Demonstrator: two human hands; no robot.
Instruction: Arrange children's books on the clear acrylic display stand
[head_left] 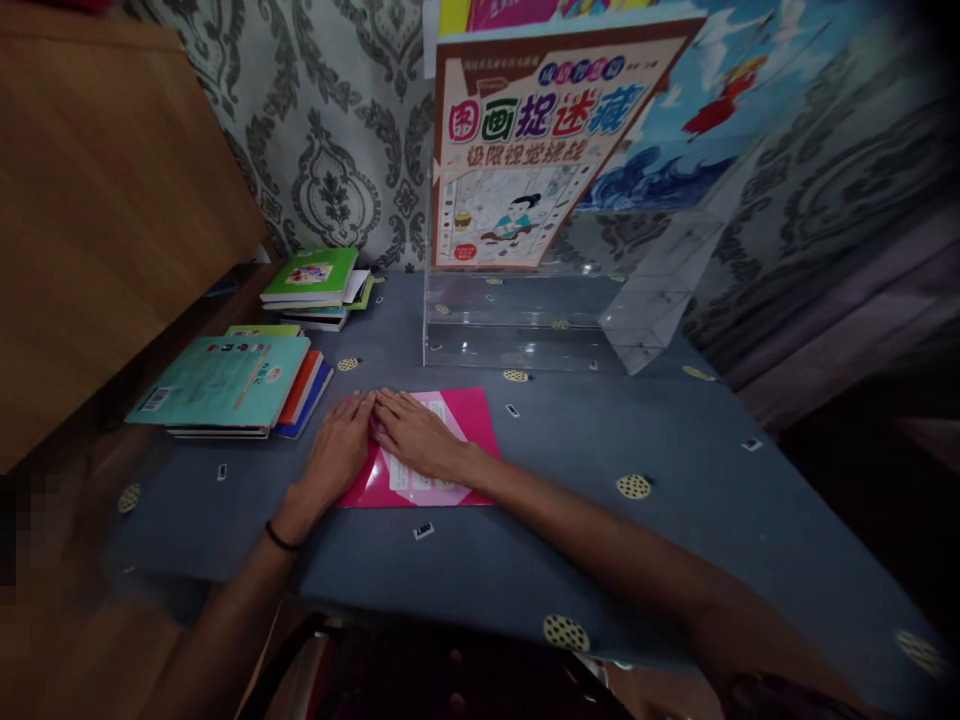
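Observation:
A bright pink book [478, 418] with a paler pink panel and white text boxes lies flat near the front of the table. My left hand [343, 437] rests along its left side, fingers stretched towards the upper left corner. Across the cover from the right reaches my right hand [416, 432], palm down, its fingers extended to the left. The fingertips of both hands meet near that upper left corner, which they hide. Neither hand appears to grip anything. A dark band circles my left wrist.
A stack of books [217, 375] with a teal one on top lies to the left; a smaller stack [311, 280] topped by a green book stands behind. A clear acrylic stand [517, 345] holds an upright picture book [525, 150] at the back. Blue patterned cloth [585, 440] covers the table.

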